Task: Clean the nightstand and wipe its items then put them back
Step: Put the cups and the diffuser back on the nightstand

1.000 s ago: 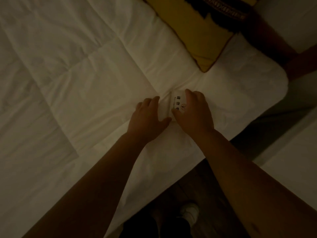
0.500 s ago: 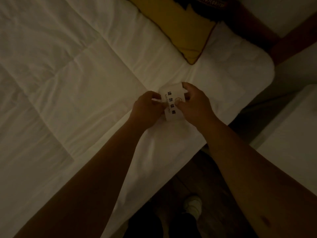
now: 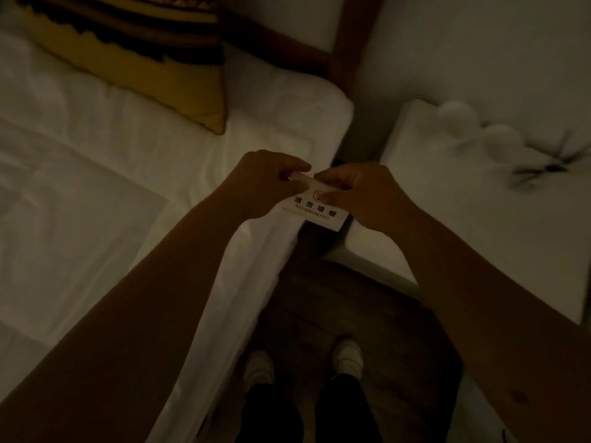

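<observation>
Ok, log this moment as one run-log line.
held: no-smoking sign | left hand: pinching it | right hand: pinching it | position: between bed and nightstand

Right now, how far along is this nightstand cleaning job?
Somewhere in the middle, I think. The nightstand top looks mostly cleared, though a blurry white object sits near its back. In hand: the left hand and right hand both hold the no smoking sign above the gap beside the bed. Left: setting the sign back. Whether it was wiped cannot be seen.
</observation>
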Tool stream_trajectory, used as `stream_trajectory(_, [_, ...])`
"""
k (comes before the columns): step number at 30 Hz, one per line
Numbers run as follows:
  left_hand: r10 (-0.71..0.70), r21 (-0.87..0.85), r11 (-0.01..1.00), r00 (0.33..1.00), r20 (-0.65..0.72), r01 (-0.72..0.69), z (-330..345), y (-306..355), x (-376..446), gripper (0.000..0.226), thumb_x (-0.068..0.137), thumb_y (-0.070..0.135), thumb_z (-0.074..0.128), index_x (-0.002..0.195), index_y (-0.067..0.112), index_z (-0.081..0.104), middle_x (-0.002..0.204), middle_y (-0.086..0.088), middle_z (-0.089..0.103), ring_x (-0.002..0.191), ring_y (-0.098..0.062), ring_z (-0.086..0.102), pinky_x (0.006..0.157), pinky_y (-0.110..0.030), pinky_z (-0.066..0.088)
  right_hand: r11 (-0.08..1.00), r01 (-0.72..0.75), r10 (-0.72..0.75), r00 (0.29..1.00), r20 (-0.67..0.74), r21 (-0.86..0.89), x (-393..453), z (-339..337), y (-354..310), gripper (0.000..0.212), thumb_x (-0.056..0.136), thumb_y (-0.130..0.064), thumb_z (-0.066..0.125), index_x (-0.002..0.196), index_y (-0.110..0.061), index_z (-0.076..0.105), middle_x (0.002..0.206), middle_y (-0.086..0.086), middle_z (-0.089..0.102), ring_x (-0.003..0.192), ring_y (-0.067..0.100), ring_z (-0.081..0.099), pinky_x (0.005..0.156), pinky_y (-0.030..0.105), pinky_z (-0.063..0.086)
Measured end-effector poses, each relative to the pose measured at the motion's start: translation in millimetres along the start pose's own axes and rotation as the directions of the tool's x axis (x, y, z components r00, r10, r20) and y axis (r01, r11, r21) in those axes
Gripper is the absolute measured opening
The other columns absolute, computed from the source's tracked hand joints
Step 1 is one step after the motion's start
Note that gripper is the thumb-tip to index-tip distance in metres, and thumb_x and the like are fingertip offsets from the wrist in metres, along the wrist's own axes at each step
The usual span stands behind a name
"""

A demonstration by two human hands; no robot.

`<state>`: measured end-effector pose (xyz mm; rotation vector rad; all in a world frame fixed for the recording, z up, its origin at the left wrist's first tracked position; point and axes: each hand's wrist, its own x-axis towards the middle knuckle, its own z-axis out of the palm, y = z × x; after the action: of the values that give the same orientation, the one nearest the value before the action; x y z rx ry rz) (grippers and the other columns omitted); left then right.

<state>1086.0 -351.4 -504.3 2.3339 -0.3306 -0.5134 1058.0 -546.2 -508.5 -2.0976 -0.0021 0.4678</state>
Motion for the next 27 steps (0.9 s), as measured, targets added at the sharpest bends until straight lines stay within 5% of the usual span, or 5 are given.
stream_trajectory(7, [0.223,0.073,0.969,0.961,0.166,-0.238,79,109,42,0.027,0.084,0.026,0.069,0.11,0.018,0.069,0.098,0.002,0.068,0.079,-0.003,0.055,0.07,-0.008,0.039,0.963,-0.165,0.098,0.953,-0.287,-0.216,-84,-109,73,0.031,0.079,-0.036,0.074,0.107,-0.025,0.069,0.085,-0.016,0.062,0.069,-0.008,0.056,0.062,0.002,0.041])
stream_trajectory(11, [0.29,0.085,0.946,0.935,0.204,-0.312,134,167,66,0.022,0.084,0.03,0.069,0.106,0.023,0.07,0.086,0.013,0.06,0.069,0.002,0.052,0.061,0.001,0.035,0.909,-0.29,0.158,0.905,-0.395,-0.301,-137,-168,121,0.027,0.087,-0.032,0.067,0.111,-0.02,0.07,0.097,0.0,0.072,0.081,0.009,0.06,0.078,0.017,0.043])
stream_trajectory(16, [0.406,0.175,0.869,0.869,0.284,-0.463,198,221,90,0.02,0.085,0.026,0.068,0.104,0.02,0.07,0.1,-0.002,0.068,0.08,-0.009,0.055,0.076,-0.019,0.042,0.865,-0.39,0.217,0.859,-0.463,-0.318,-173,-211,171,0.026,0.089,-0.03,0.064,0.113,-0.02,0.068,0.098,0.004,0.071,0.082,0.013,0.061,0.075,0.021,0.045])
stream_trajectory(20, [0.48,0.259,0.791,0.825,0.298,-0.554,253,260,119,0.023,0.089,0.024,0.061,0.111,0.019,0.067,0.105,-0.006,0.066,0.093,-0.019,0.058,0.079,-0.019,0.037,0.842,-0.426,0.208,0.822,-0.53,-0.33,-193,-248,216,0.023,0.09,-0.03,0.062,0.111,-0.021,0.069,0.096,0.002,0.072,0.073,0.01,0.056,0.064,0.016,0.04])
stream_trajectory(27, [0.586,0.34,0.706,0.782,0.211,-0.621,329,304,162,0.03,0.095,0.02,0.051,0.123,0.012,0.059,0.117,-0.013,0.06,0.108,-0.031,0.053,0.095,-0.039,0.038,0.836,-0.492,0.22,0.706,-0.673,-0.242,-195,-292,276,0.025,0.092,-0.031,0.06,0.111,-0.018,0.069,0.1,0.006,0.072,0.073,0.012,0.06,0.062,0.011,0.041])
